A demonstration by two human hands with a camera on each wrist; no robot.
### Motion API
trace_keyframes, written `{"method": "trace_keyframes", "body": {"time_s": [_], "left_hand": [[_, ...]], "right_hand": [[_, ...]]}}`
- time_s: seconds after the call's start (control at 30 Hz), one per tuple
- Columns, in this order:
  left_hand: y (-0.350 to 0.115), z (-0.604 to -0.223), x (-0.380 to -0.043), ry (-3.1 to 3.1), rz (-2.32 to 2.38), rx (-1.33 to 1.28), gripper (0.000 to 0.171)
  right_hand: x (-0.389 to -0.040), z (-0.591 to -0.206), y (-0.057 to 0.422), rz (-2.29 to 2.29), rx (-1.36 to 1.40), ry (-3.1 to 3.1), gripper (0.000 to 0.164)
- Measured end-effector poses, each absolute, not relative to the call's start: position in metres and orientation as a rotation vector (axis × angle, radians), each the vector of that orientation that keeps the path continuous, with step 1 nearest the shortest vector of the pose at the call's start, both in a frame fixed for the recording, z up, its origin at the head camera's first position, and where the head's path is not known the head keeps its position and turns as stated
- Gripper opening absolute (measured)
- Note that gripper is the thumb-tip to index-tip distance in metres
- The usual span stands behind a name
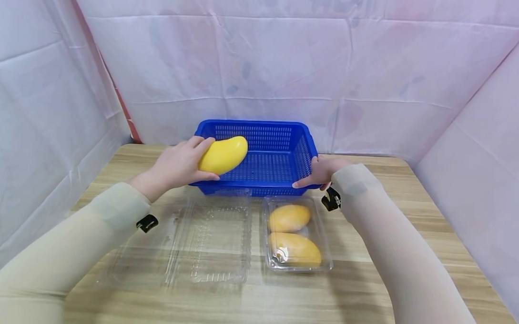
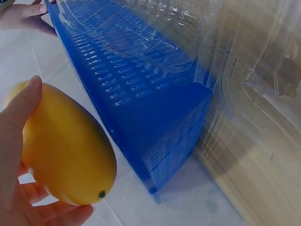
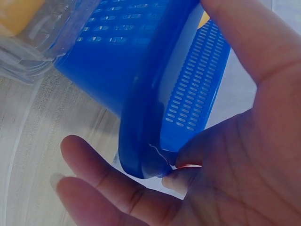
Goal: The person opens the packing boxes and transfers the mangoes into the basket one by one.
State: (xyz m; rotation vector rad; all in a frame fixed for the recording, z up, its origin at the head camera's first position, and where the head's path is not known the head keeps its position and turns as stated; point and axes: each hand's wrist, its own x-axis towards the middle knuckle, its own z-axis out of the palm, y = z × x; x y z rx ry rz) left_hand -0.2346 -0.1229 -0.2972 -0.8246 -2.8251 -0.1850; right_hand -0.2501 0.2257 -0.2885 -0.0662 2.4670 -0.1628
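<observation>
My left hand (image 1: 178, 161) grips a smooth yellow mango (image 1: 223, 156), which overlaps the left part of a blue plastic basket (image 1: 252, 184) in the head view. The left wrist view shows thumb and fingers spread around the mango (image 2: 66, 146), a small green stem spot at its end. At the basket's right front corner, my right hand (image 1: 323, 170) holds the rim. In the right wrist view, the thumb lies along the rim (image 3: 141, 108) and some fingers bend around the corner, while two others extend below it. No fruit shows on the visible part of the basket's floor.
In front of the basket lies an open clear plastic clamshell box (image 1: 218, 246), its lid spread to the left. Beside it on the right, a closed clear box (image 1: 296, 269) contains two yellow-orange mangoes (image 1: 298, 249). Pale cloth walls (image 1: 280, 62) surround the wooden table (image 1: 366, 299).
</observation>
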Motion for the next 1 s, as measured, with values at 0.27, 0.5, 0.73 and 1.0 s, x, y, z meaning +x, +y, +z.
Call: {"method": "trace_keyframes", "body": {"time_s": [0.27,0.5,0.73,1.0], "left_hand": [[-0.121,-0.302,-0.238,-2.791,-0.214,-0.827,0.091],[-0.118,-0.305,-0.246,-2.793,-0.285,-0.815,0.097],[-0.114,-0.315,-0.253,-2.906,-0.497,-0.759,0.103],[-0.114,-0.325,-0.260,-2.947,-0.675,-0.705,0.099]], "right_hand": [[-0.251,-0.290,0.226,-0.143,-0.076,2.472,0.115],[-0.251,-0.290,0.228,-0.155,-0.068,2.467,0.116],[-0.251,-0.290,0.229,-0.157,-0.082,2.454,0.116],[-0.250,-0.290,0.231,-0.184,-0.069,2.445,0.115]]}}
